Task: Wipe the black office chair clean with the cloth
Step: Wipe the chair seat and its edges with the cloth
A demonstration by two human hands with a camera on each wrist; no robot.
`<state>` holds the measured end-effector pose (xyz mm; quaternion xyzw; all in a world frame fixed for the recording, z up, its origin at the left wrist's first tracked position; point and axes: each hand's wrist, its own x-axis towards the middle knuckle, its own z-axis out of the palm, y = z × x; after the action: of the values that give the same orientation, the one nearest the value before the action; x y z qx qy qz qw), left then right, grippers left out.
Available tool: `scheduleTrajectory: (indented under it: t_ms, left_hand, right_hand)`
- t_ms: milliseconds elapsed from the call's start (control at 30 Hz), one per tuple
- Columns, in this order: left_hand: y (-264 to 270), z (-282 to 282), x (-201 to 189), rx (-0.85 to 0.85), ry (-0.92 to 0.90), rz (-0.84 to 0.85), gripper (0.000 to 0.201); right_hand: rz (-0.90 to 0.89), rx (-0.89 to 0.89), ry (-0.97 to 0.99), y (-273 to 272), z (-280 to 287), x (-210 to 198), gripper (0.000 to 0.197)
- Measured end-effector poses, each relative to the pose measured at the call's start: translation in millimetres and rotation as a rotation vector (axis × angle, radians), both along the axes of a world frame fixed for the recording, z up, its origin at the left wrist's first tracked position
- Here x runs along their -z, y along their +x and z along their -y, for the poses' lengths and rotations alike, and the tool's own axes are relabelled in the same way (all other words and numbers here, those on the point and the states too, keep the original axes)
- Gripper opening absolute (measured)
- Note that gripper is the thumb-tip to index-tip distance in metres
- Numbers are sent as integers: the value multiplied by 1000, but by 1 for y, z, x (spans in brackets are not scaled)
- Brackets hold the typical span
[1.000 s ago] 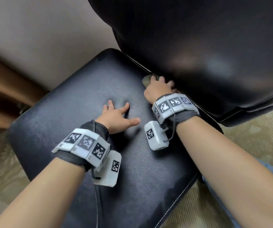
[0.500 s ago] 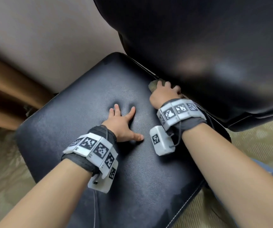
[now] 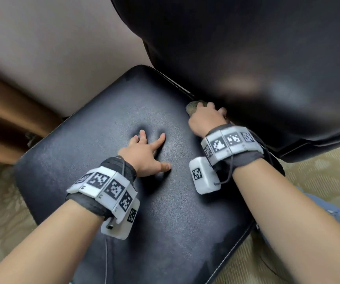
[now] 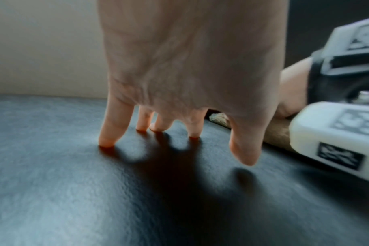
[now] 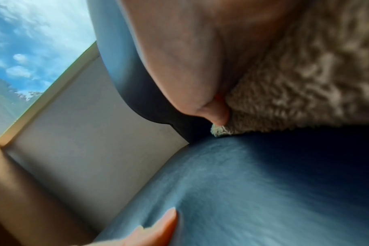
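The black office chair's seat (image 3: 165,212) fills the middle of the head view, with its backrest (image 3: 247,58) rising at the upper right. My right hand (image 3: 206,117) grips a bunched tan cloth (image 3: 193,106) at the seam where seat meets backrest. The right wrist view shows the fuzzy cloth (image 5: 295,91) held under my thumb, against the seat (image 5: 263,183). My left hand (image 3: 146,152) presses spread, straight fingers (image 4: 109,133) into the seat (image 4: 74,191) and dents the leather. It holds nothing.
A beige wall (image 3: 62,48) stands behind the chair on the left, with brown wood (image 3: 5,119) beside it. Patterned carpet (image 3: 1,222) surrounds the chair. A window with sky (image 5: 21,41) appears in the right wrist view. My blue-clad leg (image 3: 329,218) is at the right.
Both hands keep their holds. The right hand with the cloth has shifted slightly along the seat-back seam. The left hand stays pressed on the seat.
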<state>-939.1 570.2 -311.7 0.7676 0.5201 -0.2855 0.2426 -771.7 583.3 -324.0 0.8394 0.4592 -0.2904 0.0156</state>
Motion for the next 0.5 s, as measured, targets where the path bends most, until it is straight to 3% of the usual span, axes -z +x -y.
scheduleTrajectory:
  t_ms: [267, 500]
  left_hand:
    - [0, 0, 0, 22, 10, -13, 86]
    - [-20, -31, -8, 71, 195, 92, 59]
  right_hand:
    - [9, -142, -52, -27, -46, -27, 48]
    - [-47, -98, 103, -19, -18, 5, 56]
